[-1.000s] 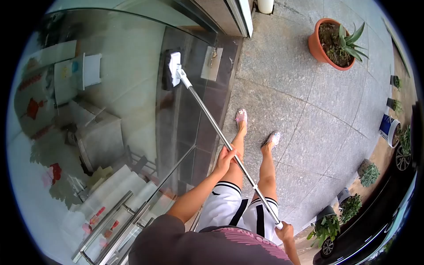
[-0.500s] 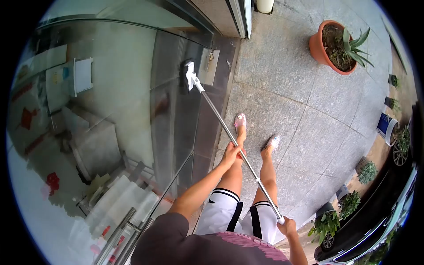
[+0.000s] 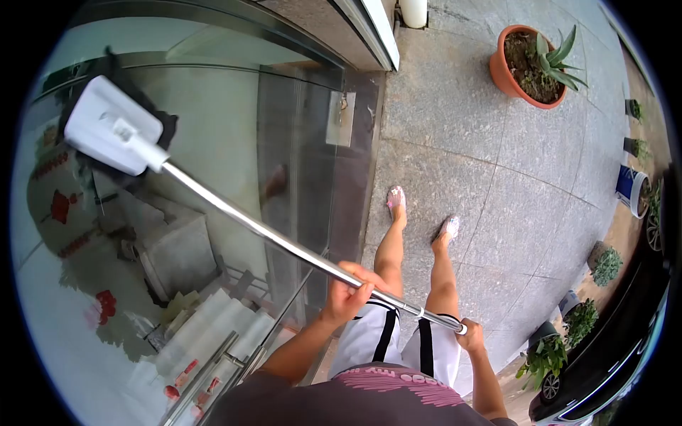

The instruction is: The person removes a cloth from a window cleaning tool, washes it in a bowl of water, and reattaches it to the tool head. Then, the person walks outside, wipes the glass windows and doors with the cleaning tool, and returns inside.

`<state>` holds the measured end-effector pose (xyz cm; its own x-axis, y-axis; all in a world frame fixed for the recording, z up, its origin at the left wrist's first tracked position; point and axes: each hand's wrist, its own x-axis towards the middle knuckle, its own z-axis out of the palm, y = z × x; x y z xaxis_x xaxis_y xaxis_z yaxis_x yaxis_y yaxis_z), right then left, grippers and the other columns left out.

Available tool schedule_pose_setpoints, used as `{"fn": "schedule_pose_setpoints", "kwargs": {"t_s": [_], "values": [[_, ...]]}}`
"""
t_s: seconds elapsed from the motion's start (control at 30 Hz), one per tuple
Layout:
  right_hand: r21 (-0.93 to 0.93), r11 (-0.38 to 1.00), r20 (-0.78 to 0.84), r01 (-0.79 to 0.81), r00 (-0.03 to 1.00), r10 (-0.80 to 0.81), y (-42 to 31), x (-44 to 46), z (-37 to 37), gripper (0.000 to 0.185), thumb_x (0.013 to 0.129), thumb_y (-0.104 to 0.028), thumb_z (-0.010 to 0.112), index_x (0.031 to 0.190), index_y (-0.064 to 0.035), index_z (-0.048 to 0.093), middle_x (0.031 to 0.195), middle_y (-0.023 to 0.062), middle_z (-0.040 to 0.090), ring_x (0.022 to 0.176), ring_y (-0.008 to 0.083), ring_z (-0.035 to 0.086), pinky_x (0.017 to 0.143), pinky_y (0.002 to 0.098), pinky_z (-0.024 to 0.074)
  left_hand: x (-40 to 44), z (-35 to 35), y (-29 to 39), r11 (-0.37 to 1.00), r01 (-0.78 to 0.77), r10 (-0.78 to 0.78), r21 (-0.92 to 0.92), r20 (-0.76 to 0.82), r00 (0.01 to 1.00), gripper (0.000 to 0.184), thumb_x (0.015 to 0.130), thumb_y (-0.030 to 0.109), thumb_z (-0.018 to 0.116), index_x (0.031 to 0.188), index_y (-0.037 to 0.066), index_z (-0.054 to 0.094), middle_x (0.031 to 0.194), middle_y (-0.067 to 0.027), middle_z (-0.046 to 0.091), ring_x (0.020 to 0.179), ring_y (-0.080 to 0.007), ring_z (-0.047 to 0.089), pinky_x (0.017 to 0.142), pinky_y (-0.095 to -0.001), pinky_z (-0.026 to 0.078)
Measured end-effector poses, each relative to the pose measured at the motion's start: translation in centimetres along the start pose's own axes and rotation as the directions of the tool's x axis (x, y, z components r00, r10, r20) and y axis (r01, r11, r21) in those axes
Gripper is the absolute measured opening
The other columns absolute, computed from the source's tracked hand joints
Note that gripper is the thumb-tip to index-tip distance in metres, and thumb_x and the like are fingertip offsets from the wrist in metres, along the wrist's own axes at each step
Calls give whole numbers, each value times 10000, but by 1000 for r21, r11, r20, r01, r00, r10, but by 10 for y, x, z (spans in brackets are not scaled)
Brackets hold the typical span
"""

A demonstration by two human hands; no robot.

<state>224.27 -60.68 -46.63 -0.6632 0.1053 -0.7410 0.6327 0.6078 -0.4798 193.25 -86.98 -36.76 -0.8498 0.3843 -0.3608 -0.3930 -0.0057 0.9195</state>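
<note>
1 mop (image 3: 264,231) | L hand (image 3: 347,297), R hand (image 3: 470,336): fingers (image 3: 361,273) curled rnd pole (image 3: 312,260) | axis diag; head (image 3: 106,128) up-L, butt (image 3: 462,329) low-R

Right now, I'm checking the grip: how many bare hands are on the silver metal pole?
2: the bare left hand partway along the silver metal pole, the bare right hand at its near end.

mop head (image 3: 112,126): white | pad (image 3: 168,129): black | pole (image 3: 263,229): silver | shorts (image 3: 362,337): white, black-striped | flowerpot (image 3: 504,75): orange
</note>
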Motion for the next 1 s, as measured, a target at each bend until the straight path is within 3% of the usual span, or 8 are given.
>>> {"fn": "schedule_pose_setpoints", "kwargs": {"t_s": [0.03,0.1,0.2,0.3,0.4,0.67,0.93,1.0], "values": [[-27,997,35,-69,997,70,9,-25,-1,113,638,-141,636,657,-66,554,616,176,587,599,379,580,554,448,472,0,-4,-33,991,83,-84,103,12,996,164,854,51,504,942,25,368,785,-134,628,700,-107,565,683,-261,445],[-77,979,46,-191,980,194,8,-56,-6,138,630,-172,641,654,-66,557,585,180,583,579,380,585,547,454,473,28,2,-63,954,232,-232,-191,26,972,102,887,67,488,902,24,396,774,-137,612,736,-148,585,737,-294,460],[-173,943,73,-284,951,300,-19,-73,4,180,622,-224,647,666,-64,575,593,187,588,588,379,591,556,452,481,52,-27,-155,884,425,-439,-193,-36,898,131,891,109,514,924,27,418,726,-87,584,659,-124,595,587,-232,500],[-177,921,134,-347,919,372,-56,-46,8,208,629,-222,637,724,-41,600,638,214,600,634,391,599,606,454,490,89,-56,-217,808,558,-576,-187,-56,816,160,875,172,526,947,60,438,721,-112,609,635,-201,634,513,-292,530],[-144,902,218,-407,876,430,-103,5,-1,244,644,-205,615,775,1,610,693,257,602,699,409,600,666,464,483,134,-80,-258,777,602,-623,-184,-77,779,181,871,217,520,906,52,454,690,-103,616,575,-174,616,504,-304,532],[-94,897,204,-432,874,442,-148,77,6,253,685,-182,588,805,41,593,734,292,593,736,434,593,677,473,477,206,-112,-310,752,646,-659,-134,-117,743,194,843,229,535,871,51,463,645,-108,613,504,-188,606,447,-326,521],[-107,902,283,-419,856,432,-128,53,15,288,678,-185,583,822,64,593,747,303,591,747,438,595,689,463,482,151,-111,-332,735,658,-678,-164,-128,724,214,845,252,546,901,62,465,711,-98,612,567,-191,605,513,-348,532],[-161,893,331,-420,829,450,-111,39,20,306,681,-201,591,889,22,607,795,287,603,789,428,594,733,464,477,112,-104,-350,715,672,-699,-195,-151,699,206,846,252,544,903,69,467,710,-92,612,569,-191,606,515,-347,533]]}}
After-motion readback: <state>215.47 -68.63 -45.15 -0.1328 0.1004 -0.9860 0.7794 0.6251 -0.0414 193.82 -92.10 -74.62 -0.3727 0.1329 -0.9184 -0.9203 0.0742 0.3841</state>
